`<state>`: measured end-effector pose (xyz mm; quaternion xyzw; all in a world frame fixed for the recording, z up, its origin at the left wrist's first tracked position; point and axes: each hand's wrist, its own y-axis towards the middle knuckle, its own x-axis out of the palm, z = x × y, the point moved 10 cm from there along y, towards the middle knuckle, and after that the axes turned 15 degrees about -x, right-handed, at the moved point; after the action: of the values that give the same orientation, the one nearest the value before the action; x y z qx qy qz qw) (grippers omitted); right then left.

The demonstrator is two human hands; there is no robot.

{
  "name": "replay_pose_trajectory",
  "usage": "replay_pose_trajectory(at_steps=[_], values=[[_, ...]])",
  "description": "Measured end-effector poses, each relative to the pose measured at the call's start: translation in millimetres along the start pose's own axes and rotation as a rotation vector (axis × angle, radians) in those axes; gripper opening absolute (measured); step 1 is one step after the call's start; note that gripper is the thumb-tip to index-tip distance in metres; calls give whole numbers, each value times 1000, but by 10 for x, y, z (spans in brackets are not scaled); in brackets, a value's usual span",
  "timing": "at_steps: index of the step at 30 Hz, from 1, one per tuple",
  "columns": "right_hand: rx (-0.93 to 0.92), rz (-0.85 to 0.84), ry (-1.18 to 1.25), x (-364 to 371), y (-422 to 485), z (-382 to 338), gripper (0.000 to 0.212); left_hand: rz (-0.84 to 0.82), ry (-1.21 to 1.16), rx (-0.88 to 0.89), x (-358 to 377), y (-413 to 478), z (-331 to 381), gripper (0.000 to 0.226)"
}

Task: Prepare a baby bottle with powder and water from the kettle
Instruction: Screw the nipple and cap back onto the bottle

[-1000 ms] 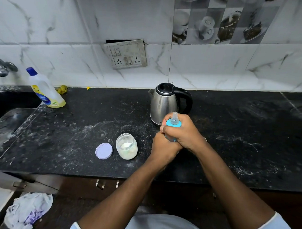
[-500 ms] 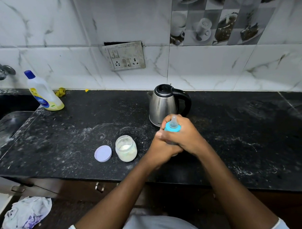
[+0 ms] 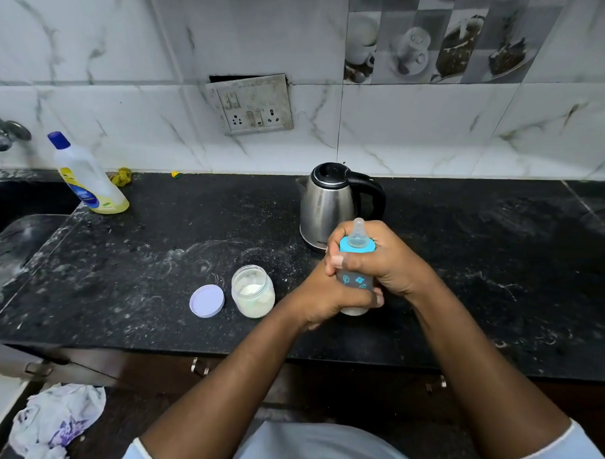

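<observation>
Looks like the teat ring is getting tightened, so I'd keep the clear baby bottle with the blue ring [image 3: 356,282] upright and twist till snug. Right hand [image 3: 387,263] fingers wrap the ring, left hand [image 3: 326,299] fingers clamp its lower body, just in front of the steel kettle [image 3: 327,206], over the black stone desk [image 3: 149,258].

Marble-tiled wall [image 3: 435,131] — socket plate [image 3: 250,105] — black countertop [image 3: 498,270].

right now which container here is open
The small powder jar: its lilac lid lies beside it. The kettle has its lid down, the yellow cleaner bottle is capped, and the baby bottle wears its teat.
</observation>
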<state>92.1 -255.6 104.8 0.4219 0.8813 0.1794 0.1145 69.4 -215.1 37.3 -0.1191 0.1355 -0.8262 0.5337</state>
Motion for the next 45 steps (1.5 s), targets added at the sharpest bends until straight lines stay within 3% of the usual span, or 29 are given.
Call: replay_pose_trajectory(at_steps=[9, 11, 15, 17, 22, 25, 27, 29, 30, 32, 34, 36, 38, 40, 43, 45], values=[[26, 195, -111, -124, -54, 126, 8, 289, -64, 94, -58, -28, 64, 33], [45, 169, -133, -145, -66, 174, 10, 226, -79, 55, -44, 3, 18, 33], [42, -104, 65, -28, -111, 115, 24, -48, 78, -86, -16, 24, -70, 26], [42, -139, 59, -13, -125, 106, 25, -103, 92, -103, 5, 11, -76, 29], [23, 138, -103, -151, -66, 170, 13, 138, -77, 64, -7, 15, 57, 41], [34, 146, -133, -152, -65, 181, 12, 211, -97, 144, -3, 20, 53, 40], [76, 28, -133, -112, -104, 250, 23, 249, -73, 140, -28, 46, -19, 39], [106, -61, -84, -158, -159, 290, 56, 262, -36, 79, -91, 124, -130, 41], [112, -25, -91, -295, -183, 317, 75, 254, -31, 35, -133, 169, -182, 42], [162, 164, -342, -758, -271, 404, 85, 218, -68, -36, -217, 239, -281, 49], [301, 301, -847, -1311, -479, 561, 67, 205, -118, -59, -309, 283, -367, 57], [573, 115, -1213, -1560, -752, 954, 58, 215, -136, -62, -376, 296, -453, 57], [798, -98, -1235, -1576, -1066, 1396, 71, 240, -133, -64, -415, 291, -520, 54], [833, -139, -1193, -1496, -1267, 1633, 75, 258, -138, -67, -435, 296, -576, 53], [736, -38, -1214, -1447, -1360, 1722, 58, 269, -143, -71, -412, 296, -617, 50], [623, 131, -1131, -1446, -1333, 1588, 49, 280, -141, -68, -411, 290, -628, 48]])
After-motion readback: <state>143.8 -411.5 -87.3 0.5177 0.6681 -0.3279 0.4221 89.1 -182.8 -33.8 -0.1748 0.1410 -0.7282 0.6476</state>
